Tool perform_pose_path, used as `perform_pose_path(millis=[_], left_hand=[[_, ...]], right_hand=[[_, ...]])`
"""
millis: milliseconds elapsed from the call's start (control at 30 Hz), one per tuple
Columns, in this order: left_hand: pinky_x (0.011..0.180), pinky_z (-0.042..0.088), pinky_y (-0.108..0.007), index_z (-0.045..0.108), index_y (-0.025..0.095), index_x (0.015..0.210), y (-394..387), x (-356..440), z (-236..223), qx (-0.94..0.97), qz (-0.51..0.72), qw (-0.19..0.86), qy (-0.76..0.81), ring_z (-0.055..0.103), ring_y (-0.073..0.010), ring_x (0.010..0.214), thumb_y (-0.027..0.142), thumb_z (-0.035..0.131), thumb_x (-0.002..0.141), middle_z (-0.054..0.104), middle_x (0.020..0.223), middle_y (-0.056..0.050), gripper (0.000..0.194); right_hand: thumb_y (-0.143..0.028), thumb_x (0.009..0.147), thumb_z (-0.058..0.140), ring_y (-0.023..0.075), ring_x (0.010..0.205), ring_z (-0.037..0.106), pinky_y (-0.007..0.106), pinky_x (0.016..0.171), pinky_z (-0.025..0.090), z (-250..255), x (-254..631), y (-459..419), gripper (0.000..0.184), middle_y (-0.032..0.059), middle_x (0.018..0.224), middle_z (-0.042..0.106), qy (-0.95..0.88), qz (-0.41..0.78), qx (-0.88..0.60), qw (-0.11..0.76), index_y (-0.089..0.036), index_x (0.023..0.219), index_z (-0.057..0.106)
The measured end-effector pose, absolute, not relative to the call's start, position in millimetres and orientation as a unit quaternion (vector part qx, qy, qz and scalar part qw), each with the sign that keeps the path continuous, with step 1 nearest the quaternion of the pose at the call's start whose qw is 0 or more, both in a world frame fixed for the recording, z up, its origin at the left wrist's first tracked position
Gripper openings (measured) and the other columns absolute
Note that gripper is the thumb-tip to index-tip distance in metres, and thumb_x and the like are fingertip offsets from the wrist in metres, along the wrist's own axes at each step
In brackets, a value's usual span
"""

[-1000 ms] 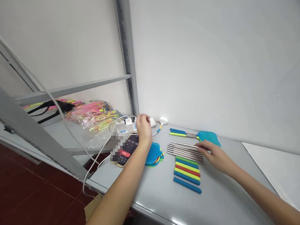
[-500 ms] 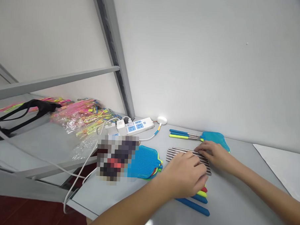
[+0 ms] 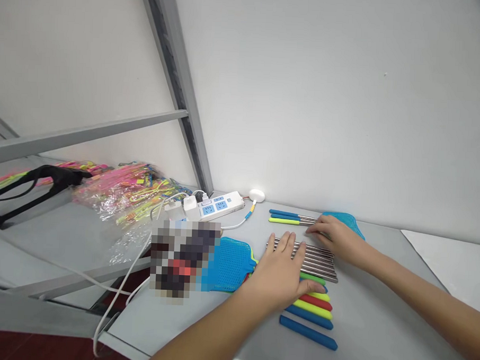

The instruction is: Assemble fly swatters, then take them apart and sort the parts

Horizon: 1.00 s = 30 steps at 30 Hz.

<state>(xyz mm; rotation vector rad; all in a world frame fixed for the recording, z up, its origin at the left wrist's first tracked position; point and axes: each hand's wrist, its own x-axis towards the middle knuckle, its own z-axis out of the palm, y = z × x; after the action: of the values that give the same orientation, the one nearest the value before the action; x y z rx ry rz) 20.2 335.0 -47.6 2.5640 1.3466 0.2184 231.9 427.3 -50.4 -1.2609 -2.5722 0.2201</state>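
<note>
My left hand [image 3: 278,272] lies palm down with fingers spread over a row of metal rods [image 3: 320,260]; its thumb rests across coloured handles. Those handles [image 3: 318,305], green, blue, yellow and red, lie side by side below the rods. One blue handle [image 3: 308,332] lies apart, nearest the front. My right hand [image 3: 336,238] has its thumb and fingers drawn together just above the rods' far edge; anything between the fingertips is hidden. Behind it are fly swatters with blue and yellow handles [image 3: 284,216] and a blue mesh head [image 3: 347,222], partly covered by the hand.
More mesh swatter heads [image 3: 232,259], blue on top, are stacked left of my left hand, beside a blurred patch. A power strip [image 3: 223,205] with plugs and white cables stands behind. Colourful plastic-wrapped goods [image 3: 132,188] lie beyond the metal frame [image 3: 184,92]. White sheet [image 3: 447,263] at right.
My left hand has opened from a curled pose and slid left, uncovering more rods and handles. The right hand has shifted slightly back and left, off the rods. The view has turned slightly.
</note>
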Motion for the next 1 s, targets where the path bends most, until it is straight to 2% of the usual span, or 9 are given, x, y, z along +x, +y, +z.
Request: perform_pose_path(millis=[133,333,467,600,767,900,1000], left_hand=[[0.116,0.013,-0.057,0.027,0.011,0.151,335.2,17.8,-44.1,0.876,0.067,0.112,0.464,0.015,-0.0337,0.146,0.070,0.017,0.091,0.026,0.156,-0.020,0.084],[0.113,0.023,-0.057,0.037,0.014,0.145,336.6,18.0,-44.0,0.881,0.099,0.034,0.462,0.033,-0.0332,0.139,0.065,0.021,0.094,0.042,0.148,-0.019,0.074],[0.110,0.028,-0.057,0.039,0.017,0.143,342.2,16.2,-35.4,0.860,0.166,-0.041,0.481,0.041,-0.0307,0.131,0.053,0.029,0.098,0.048,0.142,-0.015,0.058],[0.110,0.028,-0.055,0.041,0.018,0.140,347.9,10.2,-25.2,0.823,0.234,-0.094,0.508,0.044,-0.0274,0.126,0.038,0.036,0.099,0.051,0.137,-0.012,0.046],[0.110,0.024,-0.056,0.054,0.020,0.125,345.9,8.9,-23.9,0.835,0.267,-0.124,0.464,0.052,-0.0241,0.110,0.036,0.040,0.099,0.062,0.120,-0.008,0.033],[0.109,0.023,-0.057,0.062,0.021,0.103,345.1,21.7,-21.6,0.841,0.291,-0.190,0.415,0.056,-0.0204,0.091,0.033,0.042,0.099,0.067,0.092,-0.004,0.023],[0.109,0.022,-0.056,0.062,0.020,0.093,349.2,38.6,-10.5,0.848,0.298,-0.253,0.358,0.056,-0.0192,0.085,0.034,0.042,0.099,0.064,0.083,-0.003,0.026]], right_hand=[[-0.026,0.096,0.043,0.0232,0.093,0.057,0.037,0.080,0.046,-57.3,223.7,443.6,0.028,0.0083,0.097,0.064,-0.885,0.001,-0.439,0.156,-0.022,0.107,0.068],[-0.024,0.093,0.048,0.0257,0.091,0.055,0.037,0.076,0.040,-67.3,213.7,458.3,0.017,0.0089,0.093,0.064,-0.886,-0.058,-0.437,0.146,-0.020,0.093,0.065],[-0.019,0.095,0.042,0.0252,0.090,0.055,0.037,0.077,0.038,-60.2,215.7,445.8,0.017,0.0097,0.093,0.063,-0.890,-0.063,-0.429,0.139,-0.019,0.090,0.058],[-0.018,0.098,0.035,0.0200,0.081,0.057,0.037,0.082,0.039,-43.0,223.9,419.2,0.017,0.0043,0.086,0.064,-0.897,-0.034,-0.420,0.135,-0.021,0.092,0.051],[-0.028,0.100,0.030,0.0212,0.080,0.057,0.032,0.069,0.040,-20.2,234.1,383.1,0.020,0.0045,0.090,0.064,-0.885,-0.014,-0.444,0.137,-0.023,0.098,0.049],[-0.035,0.100,0.032,0.0204,0.072,0.054,0.031,0.062,0.037,1.3,241.7,355.4,0.023,0.0024,0.082,0.061,-0.882,0.036,-0.460,0.092,-0.024,0.088,0.049],[-0.041,0.099,0.030,0.0191,0.064,0.051,0.030,0.056,0.033,20.5,252.4,338.7,0.028,0.0003,0.073,0.058,-0.863,0.074,-0.492,0.082,-0.025,0.080,0.042]])
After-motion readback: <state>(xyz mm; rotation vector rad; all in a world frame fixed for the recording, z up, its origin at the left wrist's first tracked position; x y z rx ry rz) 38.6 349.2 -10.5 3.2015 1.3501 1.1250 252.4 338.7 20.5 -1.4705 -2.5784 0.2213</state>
